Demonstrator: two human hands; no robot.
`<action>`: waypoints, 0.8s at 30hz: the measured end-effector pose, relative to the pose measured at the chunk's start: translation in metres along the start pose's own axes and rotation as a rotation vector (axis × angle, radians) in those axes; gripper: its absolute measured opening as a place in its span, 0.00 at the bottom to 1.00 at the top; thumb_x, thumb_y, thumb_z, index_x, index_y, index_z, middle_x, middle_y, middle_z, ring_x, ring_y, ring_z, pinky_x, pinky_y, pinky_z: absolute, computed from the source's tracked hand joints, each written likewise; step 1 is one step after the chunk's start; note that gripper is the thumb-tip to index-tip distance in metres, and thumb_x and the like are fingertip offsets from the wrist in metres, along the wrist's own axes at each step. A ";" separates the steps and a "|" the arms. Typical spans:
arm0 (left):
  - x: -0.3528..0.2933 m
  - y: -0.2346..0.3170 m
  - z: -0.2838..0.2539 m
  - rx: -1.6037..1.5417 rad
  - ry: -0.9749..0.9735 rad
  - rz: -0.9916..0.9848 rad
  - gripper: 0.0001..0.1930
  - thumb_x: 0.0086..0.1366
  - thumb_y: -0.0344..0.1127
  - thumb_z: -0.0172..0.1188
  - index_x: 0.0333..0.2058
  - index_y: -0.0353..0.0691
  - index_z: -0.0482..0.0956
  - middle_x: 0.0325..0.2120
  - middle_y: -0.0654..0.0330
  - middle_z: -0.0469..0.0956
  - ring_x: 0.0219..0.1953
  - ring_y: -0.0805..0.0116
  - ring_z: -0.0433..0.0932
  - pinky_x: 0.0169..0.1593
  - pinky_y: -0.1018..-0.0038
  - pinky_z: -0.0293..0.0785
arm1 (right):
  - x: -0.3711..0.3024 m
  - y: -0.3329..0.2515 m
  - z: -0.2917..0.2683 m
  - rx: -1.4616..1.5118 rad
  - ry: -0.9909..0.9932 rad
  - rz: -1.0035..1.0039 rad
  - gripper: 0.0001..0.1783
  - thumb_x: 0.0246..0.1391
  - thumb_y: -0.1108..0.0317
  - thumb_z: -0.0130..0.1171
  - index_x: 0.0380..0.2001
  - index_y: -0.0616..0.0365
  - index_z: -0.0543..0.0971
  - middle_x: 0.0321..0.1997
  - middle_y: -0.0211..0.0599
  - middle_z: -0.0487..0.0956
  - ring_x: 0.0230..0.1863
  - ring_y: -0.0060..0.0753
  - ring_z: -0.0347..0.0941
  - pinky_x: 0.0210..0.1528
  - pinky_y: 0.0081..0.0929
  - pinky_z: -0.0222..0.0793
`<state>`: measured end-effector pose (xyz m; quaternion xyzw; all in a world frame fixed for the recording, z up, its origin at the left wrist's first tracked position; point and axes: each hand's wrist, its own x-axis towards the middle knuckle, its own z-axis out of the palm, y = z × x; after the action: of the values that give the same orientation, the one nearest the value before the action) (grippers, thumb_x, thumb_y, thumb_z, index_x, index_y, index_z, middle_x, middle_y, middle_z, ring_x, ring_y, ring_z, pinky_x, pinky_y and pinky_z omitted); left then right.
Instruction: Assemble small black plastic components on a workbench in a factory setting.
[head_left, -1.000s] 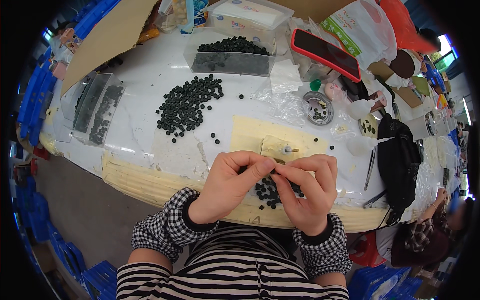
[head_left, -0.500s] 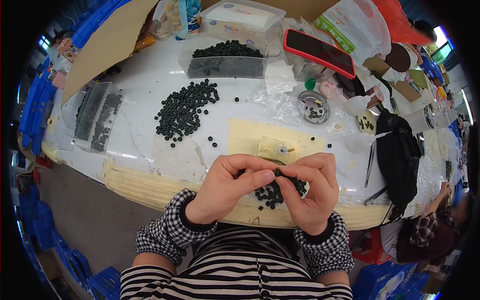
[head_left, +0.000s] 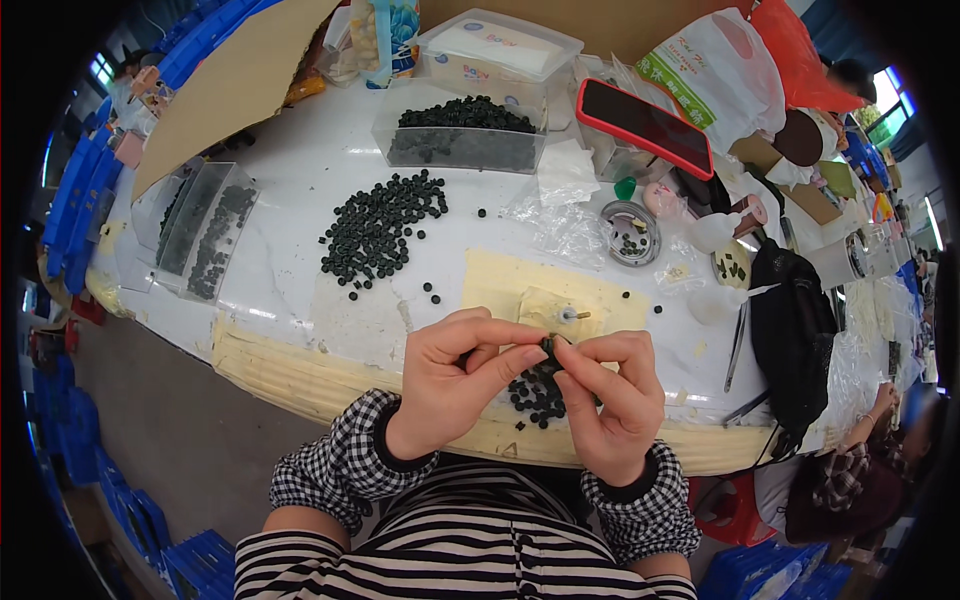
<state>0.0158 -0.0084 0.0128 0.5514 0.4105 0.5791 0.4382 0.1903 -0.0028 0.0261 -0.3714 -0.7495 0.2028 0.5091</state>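
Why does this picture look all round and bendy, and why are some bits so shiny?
Head view: black corners and a bowed table edge, fitting a wide fisheye lens; head view, right side: the window is glaring white; head view, left: pale shiny patches on the white tabletop; head view, middle: the small dark piece at the left hand's fingertips is too tiny to show detail.

Left hand (head_left: 452, 372) pinches a black piece (head_left: 547, 345); right hand (head_left: 617, 400) just beside; black pile (head_left: 537, 397) beneath.

There are two hands (head_left: 450, 375) (head_left: 615, 405), one held piece (head_left: 547, 345), one phone (head_left: 645, 127).
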 end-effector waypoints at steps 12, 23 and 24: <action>-0.001 -0.001 -0.001 -0.017 -0.019 0.046 0.12 0.55 0.22 0.67 0.40 0.37 0.84 0.16 0.72 0.61 0.19 0.84 0.56 0.25 0.83 0.52 | 0.000 -0.001 0.001 0.005 -0.013 -0.020 0.20 0.41 0.80 0.67 0.42 0.56 0.84 0.35 0.31 0.78 0.35 0.32 0.69 0.37 0.25 0.65; -0.001 -0.003 -0.002 -0.009 -0.018 0.051 0.12 0.55 0.21 0.67 0.39 0.38 0.85 0.16 0.71 0.61 0.19 0.83 0.56 0.25 0.83 0.53 | -0.001 0.000 0.001 0.008 -0.038 -0.016 0.20 0.41 0.80 0.67 0.42 0.56 0.84 0.34 0.31 0.78 0.34 0.31 0.69 0.37 0.25 0.65; -0.001 -0.003 -0.002 -0.001 -0.021 0.055 0.12 0.55 0.21 0.67 0.39 0.38 0.85 0.16 0.71 0.61 0.19 0.83 0.56 0.25 0.83 0.53 | -0.001 0.000 0.001 0.007 -0.039 -0.019 0.20 0.41 0.80 0.67 0.42 0.56 0.84 0.34 0.31 0.78 0.34 0.31 0.70 0.36 0.25 0.65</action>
<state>0.0142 -0.0083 0.0096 0.5682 0.3903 0.5855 0.4266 0.1896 -0.0037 0.0251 -0.3585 -0.7621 0.2080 0.4974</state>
